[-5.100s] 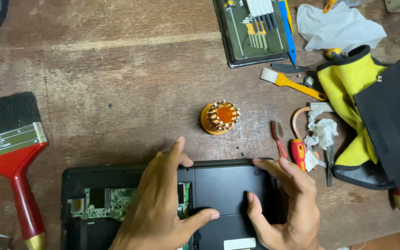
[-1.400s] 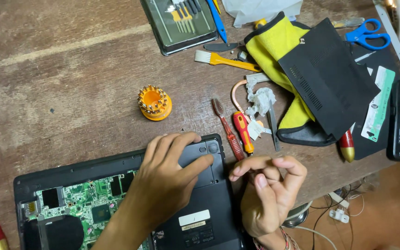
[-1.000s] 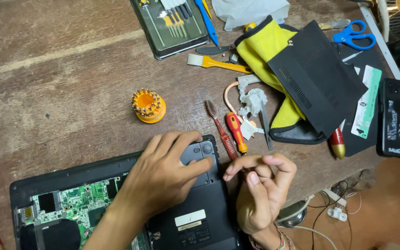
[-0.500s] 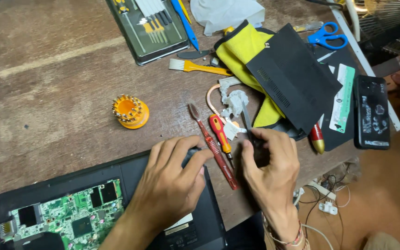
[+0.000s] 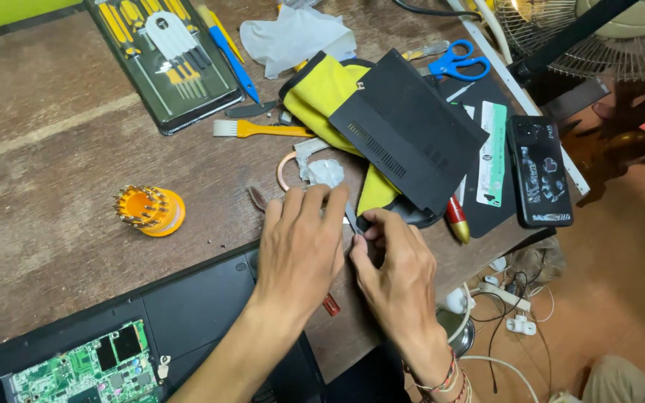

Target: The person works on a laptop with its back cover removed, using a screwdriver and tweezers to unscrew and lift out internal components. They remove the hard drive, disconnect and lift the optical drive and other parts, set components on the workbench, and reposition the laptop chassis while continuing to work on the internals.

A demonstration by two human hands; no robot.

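Note:
My left hand (image 5: 300, 250) lies flat, palm down, on the wooden table, just past the corner of the opened black laptop (image 5: 188, 306). It covers the screwdrivers; only a red handle end (image 5: 330, 304) shows under the wrist. Right beside it, my right hand (image 5: 391, 272) has its fingertips pinched on a thin grey metal tool (image 5: 351, 219) at the edge of the black cover panel (image 5: 404, 127). The laptop's green circuit board (image 5: 87, 372) is exposed at the bottom left.
An orange bit holder (image 5: 151, 210) stands left of my hands. Behind are a screwdriver kit tray (image 5: 166, 60), a yellow-handled brush (image 5: 263, 129), a yellow cloth (image 5: 322, 97), blue scissors (image 5: 457, 63) and a phone (image 5: 539, 179). A fan (image 5: 599, 37) and floor cables (image 5: 509, 313) are right.
Both hands have left the laptop and moved right onto the tools. My right hand went from hovering with curled fingers to pinching the thin metal tool. The view shifted right.

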